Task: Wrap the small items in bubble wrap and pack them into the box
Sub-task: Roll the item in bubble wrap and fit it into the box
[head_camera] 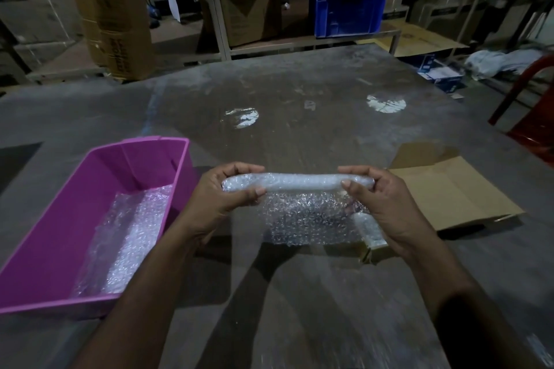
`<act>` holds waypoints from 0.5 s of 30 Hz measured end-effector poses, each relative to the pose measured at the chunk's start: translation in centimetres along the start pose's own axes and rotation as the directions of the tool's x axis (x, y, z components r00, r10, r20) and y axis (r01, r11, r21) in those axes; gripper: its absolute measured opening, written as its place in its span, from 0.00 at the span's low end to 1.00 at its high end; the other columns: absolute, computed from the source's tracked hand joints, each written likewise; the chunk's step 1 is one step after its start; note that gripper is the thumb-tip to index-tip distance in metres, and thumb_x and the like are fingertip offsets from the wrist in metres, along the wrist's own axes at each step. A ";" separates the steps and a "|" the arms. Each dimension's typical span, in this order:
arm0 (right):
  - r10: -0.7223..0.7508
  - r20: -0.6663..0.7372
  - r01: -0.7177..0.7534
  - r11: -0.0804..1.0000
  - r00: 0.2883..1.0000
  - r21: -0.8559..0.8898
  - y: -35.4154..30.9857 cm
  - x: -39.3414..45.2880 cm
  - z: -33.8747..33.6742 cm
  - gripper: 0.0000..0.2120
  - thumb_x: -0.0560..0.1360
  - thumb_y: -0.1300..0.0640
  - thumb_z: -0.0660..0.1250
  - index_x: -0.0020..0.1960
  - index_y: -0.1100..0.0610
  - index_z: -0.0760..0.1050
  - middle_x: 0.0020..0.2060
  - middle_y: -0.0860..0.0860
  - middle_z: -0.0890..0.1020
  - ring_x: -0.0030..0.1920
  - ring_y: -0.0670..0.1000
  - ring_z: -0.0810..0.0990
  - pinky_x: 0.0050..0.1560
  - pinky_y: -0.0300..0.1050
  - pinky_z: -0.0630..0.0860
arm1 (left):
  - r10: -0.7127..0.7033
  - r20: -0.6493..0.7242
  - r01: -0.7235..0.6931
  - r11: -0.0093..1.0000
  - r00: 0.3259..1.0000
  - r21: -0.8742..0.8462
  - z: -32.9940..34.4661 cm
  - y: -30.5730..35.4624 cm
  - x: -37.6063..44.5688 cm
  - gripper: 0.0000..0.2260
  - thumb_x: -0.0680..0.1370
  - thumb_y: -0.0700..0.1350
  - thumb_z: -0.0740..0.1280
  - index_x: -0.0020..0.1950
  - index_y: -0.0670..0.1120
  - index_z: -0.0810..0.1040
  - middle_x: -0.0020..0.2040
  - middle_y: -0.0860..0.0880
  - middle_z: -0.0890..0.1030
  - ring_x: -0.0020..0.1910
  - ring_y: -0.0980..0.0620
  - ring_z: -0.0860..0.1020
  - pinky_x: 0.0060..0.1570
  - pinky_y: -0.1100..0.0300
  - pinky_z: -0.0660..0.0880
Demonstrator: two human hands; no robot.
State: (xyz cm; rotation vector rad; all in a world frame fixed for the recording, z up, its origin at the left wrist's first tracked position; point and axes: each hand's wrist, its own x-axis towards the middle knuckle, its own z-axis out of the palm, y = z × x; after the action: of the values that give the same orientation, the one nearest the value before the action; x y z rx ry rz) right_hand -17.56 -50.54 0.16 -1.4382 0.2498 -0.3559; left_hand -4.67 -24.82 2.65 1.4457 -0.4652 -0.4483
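A long roll of bubble wrap point(299, 181) is held level above the table, its loose sheet point(308, 219) hanging down from it. My left hand point(221, 192) grips the roll's left end, thumb in front. My right hand point(377, 192) grips its right end. What lies inside the roll is hidden. A small tape roll on a cardboard piece point(370, 234) sits on the table under my right hand. A pink plastic box point(99, 171) stands at the left, with bubble wrap point(132, 234) lying inside it.
A flattened brown cardboard box point(449, 189) lies on the table to the right. A red chair point(530, 117) stands at the right edge. Shelves, cartons and a blue crate point(349, 12) fill the background beyond the grey table point(299, 99).
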 end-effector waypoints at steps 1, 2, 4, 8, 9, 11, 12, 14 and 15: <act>-0.005 0.006 0.005 1.000 1.000 0.015 -0.1 -0.1 0.1 0.11 0.73 0.60 0.73 0.56 0.56 0.83 0.48 0.56 0.86 0.42 0.53 0.81 0.42 0.45 0.82 | 0.009 0.007 -0.009 1.000 1.000 0.010 0.1 0.0 0.1 0.18 0.68 0.35 0.76 0.56 0.43 0.83 0.49 0.45 0.86 0.45 0.52 0.83 0.45 0.62 0.81; -0.011 0.010 0.011 0.999 1.000 0.031 -0.3 -0.1 0.1 0.12 0.72 0.61 0.73 0.55 0.58 0.83 0.48 0.56 0.86 0.42 0.52 0.81 0.42 0.44 0.82 | 0.019 0.011 -0.019 1.000 1.000 0.015 0.2 0.0 0.1 0.20 0.68 0.34 0.76 0.59 0.43 0.82 0.52 0.46 0.86 0.47 0.53 0.83 0.45 0.63 0.81; -0.022 0.010 0.021 0.998 1.000 0.059 -0.5 -0.2 0.1 0.11 0.72 0.62 0.72 0.54 0.59 0.83 0.48 0.55 0.86 0.42 0.49 0.82 0.44 0.41 0.81 | 0.027 0.009 -0.027 1.000 1.000 -0.006 0.4 -0.1 0.3 0.24 0.69 0.34 0.75 0.64 0.43 0.79 0.53 0.46 0.85 0.47 0.54 0.83 0.44 0.63 0.81; -0.020 -0.007 0.021 0.998 1.000 0.060 -0.6 0.0 0.0 0.09 0.74 0.70 0.70 0.51 0.60 0.83 0.45 0.51 0.87 0.42 0.45 0.83 0.44 0.36 0.80 | -0.025 0.048 0.027 0.999 0.999 -0.035 0.5 -0.1 0.0 0.21 0.73 0.42 0.72 0.66 0.42 0.78 0.52 0.41 0.86 0.47 0.50 0.83 0.41 0.60 0.81; -0.022 -0.006 0.022 0.999 1.000 0.048 -0.6 0.1 0.0 0.09 0.74 0.70 0.69 0.51 0.60 0.83 0.45 0.51 0.87 0.42 0.45 0.83 0.44 0.35 0.80 | -0.033 0.061 0.035 0.999 0.998 -0.034 0.4 0.0 -0.1 0.21 0.73 0.44 0.71 0.65 0.41 0.78 0.51 0.42 0.86 0.48 0.50 0.84 0.41 0.60 0.81; -0.028 -0.005 0.028 0.999 1.000 0.020 -0.6 0.1 -0.1 0.09 0.74 0.71 0.70 0.50 0.61 0.83 0.46 0.51 0.87 0.44 0.45 0.83 0.45 0.35 0.79 | -0.035 0.071 0.037 0.999 0.997 -0.028 0.5 0.1 -0.2 0.19 0.73 0.44 0.70 0.64 0.40 0.79 0.49 0.46 0.86 0.46 0.53 0.84 0.41 0.63 0.80; -0.032 -0.005 0.032 0.999 0.999 0.010 -0.6 0.1 -0.1 0.09 0.74 0.71 0.70 0.50 0.61 0.83 0.47 0.51 0.87 0.46 0.45 0.84 0.46 0.35 0.79 | -0.036 0.063 0.038 0.999 0.997 -0.026 0.5 0.1 -0.2 0.18 0.74 0.44 0.70 0.62 0.40 0.80 0.47 0.46 0.86 0.44 0.54 0.84 0.40 0.64 0.80; -0.035 -0.004 0.035 0.999 0.999 0.009 -0.7 0.1 0.0 0.08 0.73 0.69 0.71 0.51 0.61 0.83 0.49 0.52 0.87 0.49 0.47 0.84 0.48 0.36 0.79 | -0.036 0.028 0.037 0.999 0.999 -0.021 0.5 -0.1 0.0 0.16 0.74 0.44 0.72 0.59 0.40 0.82 0.46 0.42 0.86 0.41 0.51 0.82 0.38 0.64 0.79; -0.031 -0.007 0.031 0.999 0.999 0.024 -0.7 0.1 0.0 0.08 0.73 0.67 0.72 0.51 0.60 0.83 0.48 0.52 0.87 0.48 0.47 0.83 0.48 0.36 0.79 | -0.034 0.010 0.034 0.999 0.999 -0.021 0.4 -0.3 0.1 0.15 0.74 0.43 0.72 0.58 0.40 0.82 0.45 0.41 0.86 0.40 0.51 0.81 0.37 0.63 0.79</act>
State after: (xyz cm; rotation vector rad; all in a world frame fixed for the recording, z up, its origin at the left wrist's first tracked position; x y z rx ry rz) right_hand -17.54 -50.60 0.86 -1.4185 0.2276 -0.3879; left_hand -4.84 -25.23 2.36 1.4338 -0.4430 -0.4863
